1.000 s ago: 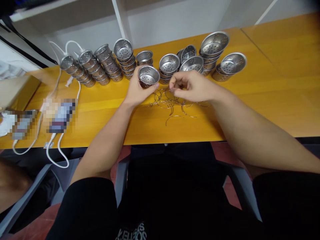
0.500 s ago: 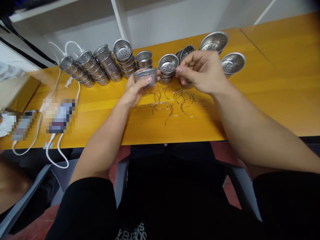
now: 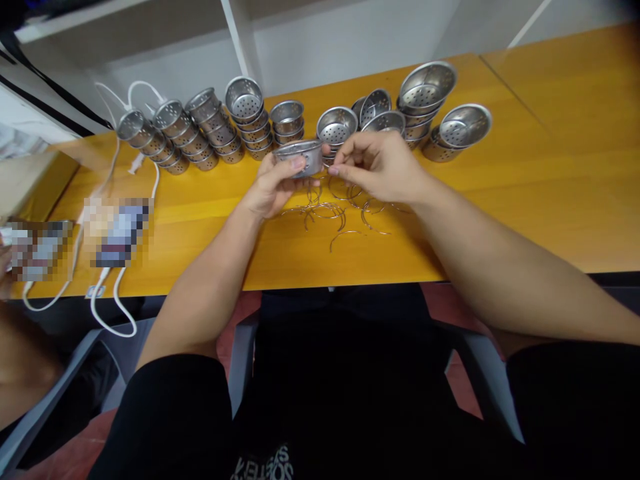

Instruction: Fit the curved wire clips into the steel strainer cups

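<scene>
My left hand [image 3: 276, 181] is closed around a perforated metal strainer cup [image 3: 306, 155], its thumb on the near side and fingers underneath. The cup is held above the table, with its rim up. At the cup's right side, my right hand [image 3: 375, 163] pinches with thumb and index fingertips close to its wall. Whatever sits in that pinch is too small to make out. Below both hands, several thin curved wires [image 3: 327, 217] lie loose on the table. Just behind the hands stands a stack of similar strainer cups [image 3: 337, 125].
More stacked strainer cups [image 3: 245, 100] line the back left of the wooden table [image 3: 540, 180]; wider ones [image 3: 465, 125] stand at the right. A phone [image 3: 123, 233] with a white cable lies at left, beside a second blurred device [image 3: 47, 250]. Part of another person shows at the left edge.
My right hand has moved left and down, bringing its pinched fingertips to the cup's side. My left hand has shifted slightly right with the cup. Another person's hand appears at the left edge.
</scene>
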{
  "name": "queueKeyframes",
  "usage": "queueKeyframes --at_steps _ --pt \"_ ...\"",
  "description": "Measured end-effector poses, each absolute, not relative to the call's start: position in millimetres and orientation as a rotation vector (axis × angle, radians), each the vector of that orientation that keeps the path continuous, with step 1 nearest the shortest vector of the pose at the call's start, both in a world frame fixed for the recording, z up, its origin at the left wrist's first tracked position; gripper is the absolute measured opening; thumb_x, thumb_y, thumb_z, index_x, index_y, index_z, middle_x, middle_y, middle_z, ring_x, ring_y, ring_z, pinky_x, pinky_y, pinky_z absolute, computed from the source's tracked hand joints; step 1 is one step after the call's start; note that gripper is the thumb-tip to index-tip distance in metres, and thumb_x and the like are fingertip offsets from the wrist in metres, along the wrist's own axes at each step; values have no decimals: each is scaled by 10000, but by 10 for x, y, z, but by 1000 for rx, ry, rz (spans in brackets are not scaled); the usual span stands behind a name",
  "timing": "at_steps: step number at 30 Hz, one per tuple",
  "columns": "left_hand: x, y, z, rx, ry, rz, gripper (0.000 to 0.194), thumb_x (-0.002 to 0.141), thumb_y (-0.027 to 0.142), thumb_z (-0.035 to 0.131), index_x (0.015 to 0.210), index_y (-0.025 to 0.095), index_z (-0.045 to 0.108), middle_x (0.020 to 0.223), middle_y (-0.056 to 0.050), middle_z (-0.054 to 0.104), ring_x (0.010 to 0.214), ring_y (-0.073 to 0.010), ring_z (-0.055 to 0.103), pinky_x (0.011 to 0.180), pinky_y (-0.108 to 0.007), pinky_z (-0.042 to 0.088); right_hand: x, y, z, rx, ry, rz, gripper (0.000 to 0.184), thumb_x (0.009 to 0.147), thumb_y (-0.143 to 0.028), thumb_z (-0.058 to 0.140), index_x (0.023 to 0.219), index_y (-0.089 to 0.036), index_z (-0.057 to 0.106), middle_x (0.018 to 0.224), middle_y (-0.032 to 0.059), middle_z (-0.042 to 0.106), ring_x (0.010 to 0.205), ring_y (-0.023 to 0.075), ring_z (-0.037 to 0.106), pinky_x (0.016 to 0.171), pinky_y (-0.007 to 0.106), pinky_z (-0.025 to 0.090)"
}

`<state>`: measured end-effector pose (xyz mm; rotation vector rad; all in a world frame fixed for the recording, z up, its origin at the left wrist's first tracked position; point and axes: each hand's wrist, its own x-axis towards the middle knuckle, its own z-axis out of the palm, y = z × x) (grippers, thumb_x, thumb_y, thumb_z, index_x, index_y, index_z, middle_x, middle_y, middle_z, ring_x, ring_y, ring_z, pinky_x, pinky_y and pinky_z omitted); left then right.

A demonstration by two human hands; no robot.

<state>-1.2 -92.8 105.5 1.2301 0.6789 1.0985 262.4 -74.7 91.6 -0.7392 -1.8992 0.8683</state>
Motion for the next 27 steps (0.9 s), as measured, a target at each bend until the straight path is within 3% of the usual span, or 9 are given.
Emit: queueKeyframes --at_steps 6,14,17,22,27 --pt "-56 -733 882 1396 624 1011 866 695 788 1093 1263 178 858 1399 -238 897 1514 -504 847 1293 -676 757 2570 -806 913 -817 -1988 843 590 1021 -902 957 1008 -332 806 950 52 807 858 304 710 846 557 703" --pt "-105 -588 758 1565 666 1023 902 666 859 1128 1281 236 906 1424 -163 937 1470 -433 869 1367 -665 718 2617 -784 964 -974 -1913 619 404 992 -758 1024 975 -397 845 1194 127 820 1178 439 746 1067 708 703" --pt "-116 -568 737 1598 693 1046 883 671 871 1114 1275 256 921 1431 -159 944 1459 -437 873 1344 -672 736 2620 -797 976 -983 -1888 602 408 990 -746 1038 956 -384 853 1201 146 824 1180 463 752 1070 737 708" --pt "-133 -549 717 1581 656 1046 876 702 847 1109 1312 250 909 1425 -175 930 1501 -442 856 1392 -692 698 2585 -813 955 -953 -1894 632 365 1027 -671 1042 985 -364 847 1076 129 804 1043 416 751 1055 696 698" --pt "-106 -562 774 1682 679 1078 1058 617 927 1135 1413 273 893 1440 -154 909 1532 -445 831 1357 -659 711 2581 -828 961 -910 -1817 765 380 1019 -719 1029 1105 -399 842 1038 96 827 1064 415 770 979 643 687"
